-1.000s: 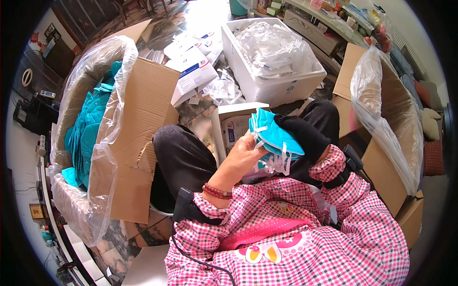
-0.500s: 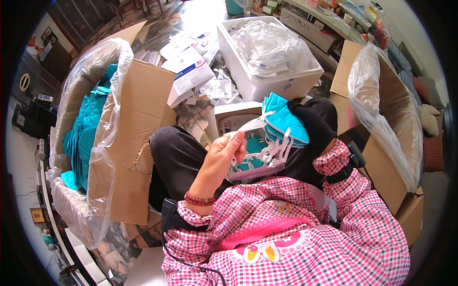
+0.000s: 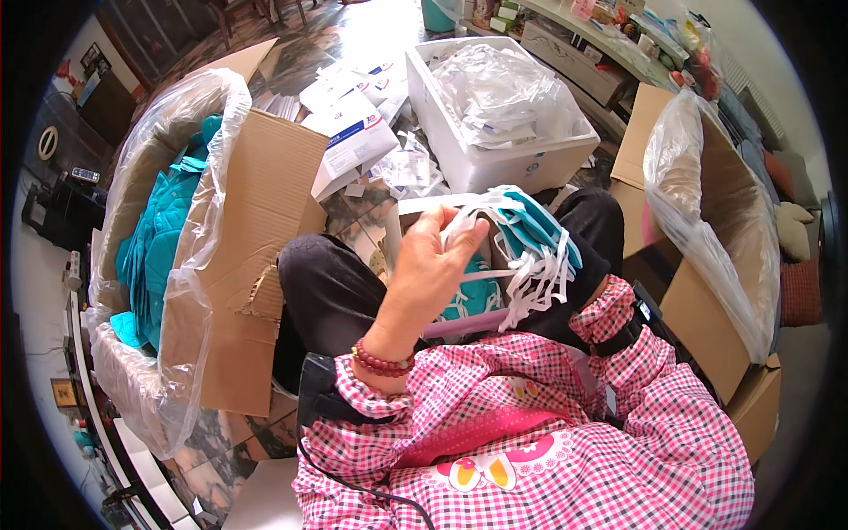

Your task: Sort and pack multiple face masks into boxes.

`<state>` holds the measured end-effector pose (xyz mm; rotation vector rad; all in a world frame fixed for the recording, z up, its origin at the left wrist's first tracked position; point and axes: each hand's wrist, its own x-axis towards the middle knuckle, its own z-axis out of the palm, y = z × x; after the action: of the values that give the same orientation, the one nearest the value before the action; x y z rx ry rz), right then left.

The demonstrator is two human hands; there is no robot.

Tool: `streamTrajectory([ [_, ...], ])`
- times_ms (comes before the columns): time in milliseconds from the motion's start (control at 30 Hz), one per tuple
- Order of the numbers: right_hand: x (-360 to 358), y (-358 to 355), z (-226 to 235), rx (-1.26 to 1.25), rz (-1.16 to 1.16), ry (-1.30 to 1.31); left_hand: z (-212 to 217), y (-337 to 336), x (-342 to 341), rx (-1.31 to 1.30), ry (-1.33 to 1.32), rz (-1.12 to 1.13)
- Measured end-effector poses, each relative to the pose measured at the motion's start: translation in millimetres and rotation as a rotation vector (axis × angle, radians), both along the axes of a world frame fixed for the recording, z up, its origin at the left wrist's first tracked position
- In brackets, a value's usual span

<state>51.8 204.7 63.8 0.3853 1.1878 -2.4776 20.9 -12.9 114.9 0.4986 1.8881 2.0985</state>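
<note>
Thumb and fingers of the left hand (image 3: 428, 265) were closed together on white straps (image 3: 473, 210) at the centre of the frame. The straps ran to a stack of teal masks (image 3: 539, 221) just right of centre, beside the black-gloved right hand (image 3: 594, 272), whose fingers were hidden, so its grip could not be told. Below lay an open box (image 3: 464, 328) with more masks, a white foam crate (image 3: 530, 163) stood at upper centre, and lined cartons (image 3: 252, 247) flanked left and right

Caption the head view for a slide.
Bare left hand holds thin white straps of stacked turquoise fabric masks; white rectangular foam box beyond.
</note>
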Motion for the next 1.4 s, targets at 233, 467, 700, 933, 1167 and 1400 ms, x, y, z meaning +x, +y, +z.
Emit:
streamTrajectory([
  [233,5.3,7.0,-2.4,-0.050,-0.039,0.001,-35.8,2.8,5.3,0.179,-0.525,-0.313],
  [467,12.5,21.2,16.7,0.026,-0.115,0.134,-10.7,-39.3,18.8,0.384,-0.354,-0.421],
  [700,14.0,8.6,42.6,0.792,-0.166,0.401,-15.4,-69.0,17.1,0.163,-0.229,-0.144],
  [933,9.8,42.1,14.1,1.057,-0.234,0.750,-34.8,-80.0,12.0,0.151,-0.503,-0.020],
  [1167,7.4,50.1,9.7,1.269,-0.145,0.951,-40.1,-64.8,7.4,-0.237,0.053,0.151],
  [1400,4.6,42.4,17.7,1.527,-0.035,0.939,-19.7,-12.8,3.4,-0.223,0.287,-0.156],
])
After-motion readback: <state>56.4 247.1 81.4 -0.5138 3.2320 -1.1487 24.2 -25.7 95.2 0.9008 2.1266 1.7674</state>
